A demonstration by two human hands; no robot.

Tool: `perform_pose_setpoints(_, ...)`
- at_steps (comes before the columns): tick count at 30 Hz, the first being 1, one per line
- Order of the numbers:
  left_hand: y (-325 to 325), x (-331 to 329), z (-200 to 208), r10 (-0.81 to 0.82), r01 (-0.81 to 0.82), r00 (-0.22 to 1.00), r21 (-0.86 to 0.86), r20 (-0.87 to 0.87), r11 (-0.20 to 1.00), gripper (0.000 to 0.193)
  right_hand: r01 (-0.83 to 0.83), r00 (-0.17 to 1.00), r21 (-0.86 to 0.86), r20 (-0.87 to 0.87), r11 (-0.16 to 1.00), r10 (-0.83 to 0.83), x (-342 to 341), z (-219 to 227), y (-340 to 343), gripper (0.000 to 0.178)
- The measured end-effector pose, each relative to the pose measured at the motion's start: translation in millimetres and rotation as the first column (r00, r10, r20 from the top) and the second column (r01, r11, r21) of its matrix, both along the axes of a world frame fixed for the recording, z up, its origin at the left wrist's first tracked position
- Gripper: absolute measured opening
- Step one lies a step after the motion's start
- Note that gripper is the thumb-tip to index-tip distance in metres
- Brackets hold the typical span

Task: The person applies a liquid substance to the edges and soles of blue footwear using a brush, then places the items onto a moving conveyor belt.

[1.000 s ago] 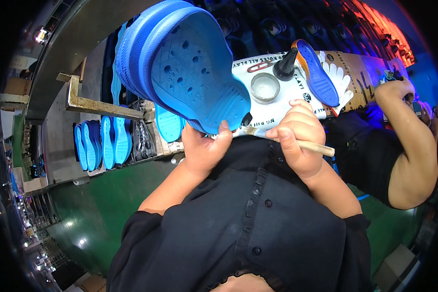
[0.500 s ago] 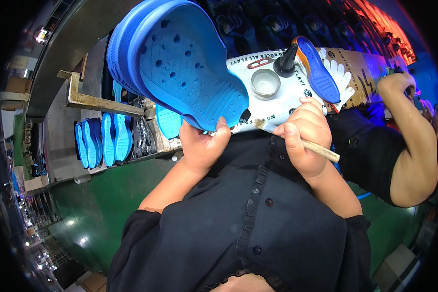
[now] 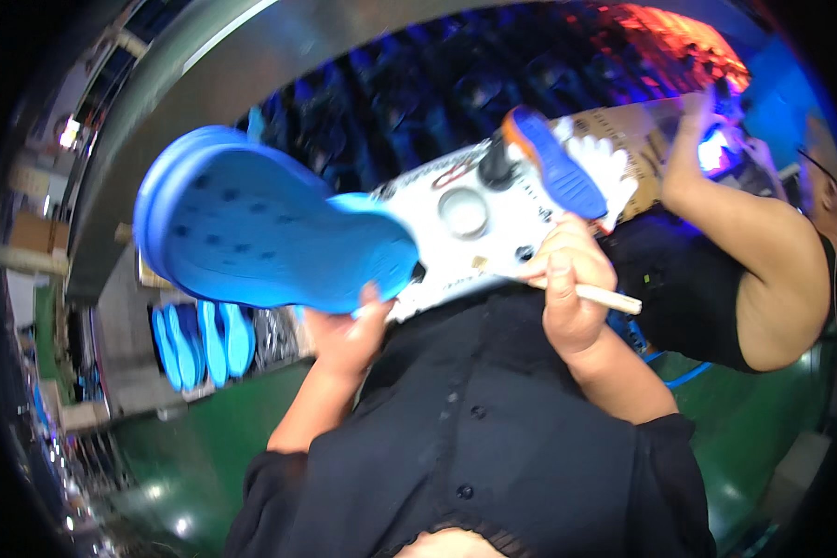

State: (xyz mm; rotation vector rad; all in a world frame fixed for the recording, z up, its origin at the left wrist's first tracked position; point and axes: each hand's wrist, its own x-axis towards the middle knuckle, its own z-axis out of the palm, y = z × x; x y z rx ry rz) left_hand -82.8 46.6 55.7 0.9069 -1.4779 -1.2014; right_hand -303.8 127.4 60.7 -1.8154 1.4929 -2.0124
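Observation:
A large blue shoe sole (image 3: 279,223) is held up on the left, its hollow inner side with small round pits facing me. My left hand (image 3: 344,339) grips its narrow end, thumb over the rim and the other fingers beneath, mostly hidden. In my right hand (image 3: 572,293) is a brush (image 3: 612,298) with a pale wooden handle, pinched between thumb and fingers, its bristle end pointing left over the white printed sheet (image 3: 428,228). Beyond the brush stands a small round glass jar (image 3: 463,213), beside a black cone-shaped bottle (image 3: 498,169).
A darker blue sole with an orange edge (image 3: 560,169) lies beside white gloves (image 3: 609,160). Several light blue soles (image 3: 212,339) stand at left. A large metal beam (image 3: 158,121) curves past the upper left. A co-worker's arm (image 3: 744,209) reaches in at right.
The blue sole has moved left and lower in the picture with my left hand, and looks slightly blurred. My right hand still holds the brush. The whole view has turned a little.

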Motion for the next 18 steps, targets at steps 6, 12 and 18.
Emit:
perform_pose_setpoints(6, -17.3, -18.0, 73.8, -0.367, 0.408, 0.913, 0.415, -0.178, 0.813, 0.068, 0.171, 0.926, 0.184, 0.306, 0.968, -0.222, -39.3, -20.8, 27.0, 0.03)
perform_pose_setpoints(12, -38.2, -186.2, 129.2, -0.868, 0.833, 0.407, 0.507, -0.285, 0.223, 0.082, 0.236, 0.829, 0.341, 0.418, 0.91, -0.371, -85.2, -39.4, 62.4, 0.025)
perform_pose_setpoints(18, -74.6, -459.2, 219.1, -0.417, 0.809, 0.56, 0.364, -0.716, 0.461, 0.038, 0.347, 0.886, 0.254, 0.228, 0.903, -0.404, -107.4, -36.9, 66.7, 0.03)
